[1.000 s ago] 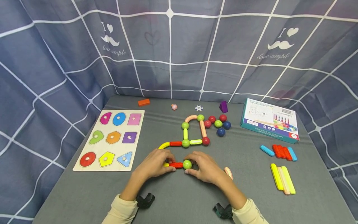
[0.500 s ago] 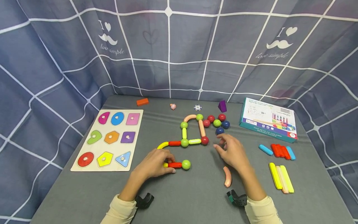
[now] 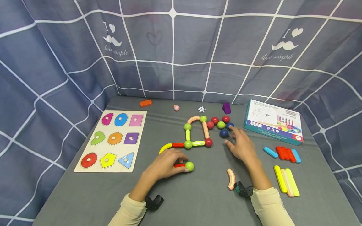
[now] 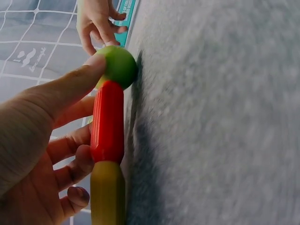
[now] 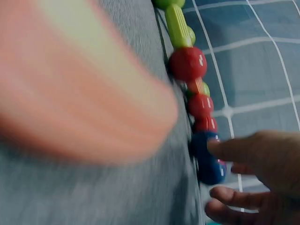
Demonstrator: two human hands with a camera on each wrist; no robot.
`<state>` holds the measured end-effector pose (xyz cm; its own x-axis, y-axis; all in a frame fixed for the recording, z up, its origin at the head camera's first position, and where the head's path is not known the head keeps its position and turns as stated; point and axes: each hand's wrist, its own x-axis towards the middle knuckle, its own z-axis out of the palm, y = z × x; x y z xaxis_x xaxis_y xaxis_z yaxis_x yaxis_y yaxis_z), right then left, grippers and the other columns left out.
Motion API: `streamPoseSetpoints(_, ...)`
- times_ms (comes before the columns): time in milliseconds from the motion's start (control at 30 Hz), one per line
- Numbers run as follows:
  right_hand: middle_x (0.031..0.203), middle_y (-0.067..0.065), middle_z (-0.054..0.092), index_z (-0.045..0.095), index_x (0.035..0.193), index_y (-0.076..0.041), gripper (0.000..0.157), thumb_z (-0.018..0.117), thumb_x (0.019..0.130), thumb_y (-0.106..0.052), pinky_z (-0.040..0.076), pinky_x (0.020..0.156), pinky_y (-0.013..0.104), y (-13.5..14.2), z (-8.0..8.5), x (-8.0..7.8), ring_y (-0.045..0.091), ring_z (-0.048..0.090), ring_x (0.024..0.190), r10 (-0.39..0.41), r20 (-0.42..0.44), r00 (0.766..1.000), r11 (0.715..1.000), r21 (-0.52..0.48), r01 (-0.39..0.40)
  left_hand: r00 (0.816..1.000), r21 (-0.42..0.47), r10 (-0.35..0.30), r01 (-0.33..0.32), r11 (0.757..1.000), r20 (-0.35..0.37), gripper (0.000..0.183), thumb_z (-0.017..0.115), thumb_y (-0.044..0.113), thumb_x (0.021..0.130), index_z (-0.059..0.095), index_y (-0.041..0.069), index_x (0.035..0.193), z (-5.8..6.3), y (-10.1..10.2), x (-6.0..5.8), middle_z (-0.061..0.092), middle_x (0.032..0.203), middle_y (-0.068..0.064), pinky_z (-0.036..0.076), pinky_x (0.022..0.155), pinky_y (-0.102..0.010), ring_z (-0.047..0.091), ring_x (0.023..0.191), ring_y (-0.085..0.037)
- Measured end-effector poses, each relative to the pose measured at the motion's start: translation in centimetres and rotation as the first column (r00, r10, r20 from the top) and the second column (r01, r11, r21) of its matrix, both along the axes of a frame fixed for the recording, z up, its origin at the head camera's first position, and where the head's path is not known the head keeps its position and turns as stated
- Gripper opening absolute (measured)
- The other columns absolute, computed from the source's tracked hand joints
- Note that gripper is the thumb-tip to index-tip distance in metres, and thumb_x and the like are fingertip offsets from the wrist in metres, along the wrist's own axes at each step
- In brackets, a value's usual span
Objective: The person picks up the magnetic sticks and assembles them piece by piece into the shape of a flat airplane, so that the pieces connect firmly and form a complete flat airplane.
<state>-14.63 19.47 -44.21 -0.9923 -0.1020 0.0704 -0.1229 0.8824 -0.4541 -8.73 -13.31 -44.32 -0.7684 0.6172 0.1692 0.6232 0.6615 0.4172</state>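
Note:
My left hand (image 3: 165, 164) straddles a short chain of magnetic building pieces, thumb on the near side and fingers on the far side. In the left wrist view, the thumb tip lies against a green ball (image 4: 121, 68). Behind the ball follow a red rod (image 4: 108, 124) and a yellow piece (image 4: 108, 192). My right hand (image 3: 243, 146) reaches over the two blue balls; an index fingertip is right at the farther blue ball (image 3: 229, 125), and the thumb stands apart from the nearer blue ball (image 3: 224, 133). Several red balls (image 3: 210, 125) and a green ball (image 3: 221, 125) lie beside them.
A joined figure of rods and balls (image 3: 198, 143) lies ahead of my left hand. A peach curved rod (image 3: 231, 179) is near my right wrist. Loose rods (image 3: 287, 182) and a box (image 3: 272, 121) are at right, a shape puzzle board (image 3: 94, 150) at left.
My right hand has let go of the green ball on the chain and moved right and away to the blue balls. My left hand has slid right along the chain to that ball.

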Motion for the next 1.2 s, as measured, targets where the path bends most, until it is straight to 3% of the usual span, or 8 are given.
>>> streamPoseSetpoints(167,0.113,0.023,0.05,0.049,0.132,-0.001,0.052,0.066,0.087,-0.021,0.038,0.079,0.059,3.8,-0.3,2.1,0.042,0.051,0.1,-0.202,-0.011,0.979,0.979,0.002,0.202,0.999,-0.017,-0.02,0.021,1.0,0.032,0.033,0.073,0.046,0.08,0.071,0.024,0.103,-0.3,0.4,-0.1,0.057,0.082,0.011,0.038,0.073,-0.026,0.05,0.079,-0.006)
streamPoseSetpoints(300,0.114,0.027,0.046,0.053,0.122,0.006,0.042,0.065,0.086,-0.012,0.036,0.081,0.06,6.8,-0.3,3.7,0.047,0.047,0.101,-0.294,-0.032,0.955,0.956,-0.004,0.294,0.999,-0.019,-0.025,0.026,0.999,0.045,0.033,0.073,0.047,0.079,0.071,0.025,0.104,-0.4,0.3,-0.1,0.057,0.084,0.012,0.036,0.072,-0.026,0.047,0.078,-0.006)
streamPoseSetpoints(467,0.112,0.03,0.047,0.057,0.11,0.009,0.031,0.062,0.083,-0.004,0.032,0.086,0.061,9.0,-0.6,4.9,0.05,0.044,0.105,-0.327,-0.057,0.943,0.945,-0.015,0.327,0.998,-0.001,-0.041,0.042,0.999,0.054,0.032,0.074,0.045,0.079,0.071,0.024,0.103,-0.5,0.2,-0.1,0.061,0.088,0.011,0.038,0.074,-0.027,0.052,0.08,-0.008)
streamPoseSetpoints(633,0.102,0.029,0.056,0.062,0.104,0.007,0.024,0.064,0.082,-0.003,0.036,0.079,0.061,8.9,-0.8,5.2,0.05,0.05,0.097,-0.301,-0.083,0.95,0.953,0.001,0.302,0.997,0.01,-0.048,0.047,0.999,0.065,0.032,0.074,0.045,0.079,0.071,0.023,0.103,-0.6,0.3,-0.2,0.062,0.088,0.01,0.04,0.081,-0.029,0.054,0.082,-0.008)
streamPoseSetpoints(767,0.102,0.021,0.06,0.065,0.105,-0.001,0.022,0.068,0.085,-0.01,0.039,0.075,0.057,6.4,-0.6,5.1,0.042,0.054,0.094,-0.188,-0.111,0.976,0.982,0.0,0.189,0.996,0.018,-0.049,0.048,0.999,0.071,0.032,0.074,0.045,0.079,0.071,0.023,0.103,-0.6,0.3,-0.3,0.062,0.088,0.011,0.04,0.081,-0.029,0.055,0.082,-0.008)
streamPoseSetpoints(900,0.099,0.009,0.063,0.067,0.104,-0.007,0.02,0.071,0.085,-0.01,0.042,0.078,0.048,2.1,0.0,5.5,0.028,0.056,0.092,0.073,-0.124,0.99,0.995,-0.058,-0.081,0.996,0.018,-0.05,0.048,0.999,0.074,0.032,0.074,0.045,0.079,0.071,0.023,0.103,-0.7,0.2,-0.3,0.06,0.085,0.011,0.041,0.082,-0.029,0.054,0.08,-0.008)
streamPoseSetpoints(1033,0.096,-0.005,0.061,0.067,0.105,-0.014,0.02,0.072,0.085,-0.013,0.046,0.078,0.04,-2.3,0.6,6.2,0.016,0.058,0.088,0.336,-0.087,0.938,0.932,-0.112,-0.344,0.996,0.004,-0.043,0.043,0.999,0.079,0.033,0.073,0.045,0.08,0.071,0.023,0.104,-0.6,0.2,-0.2,0.059,0.085,0.012,0.04,0.085,-0.03,0.054,0.081,-0.008)
streamPoseSetpoints(1200,0.098,-0.011,0.058,0.067,0.106,-0.019,0.02,0.071,0.087,-0.018,0.047,0.081,0.037,-6.2,0.3,6.7,0.008,0.056,0.092,0.483,-0.059,0.873,0.871,-0.072,-0.487,0.996,-0.004,-0.036,0.037,0.999,0.076,0.034,0.072,0.046,0.08,0.071,0.023,0.105,-0.5,0.3,-0.2,0.063,0.092,0.011,0.04,0.09,-0.032,0.055,0.087,-0.007)
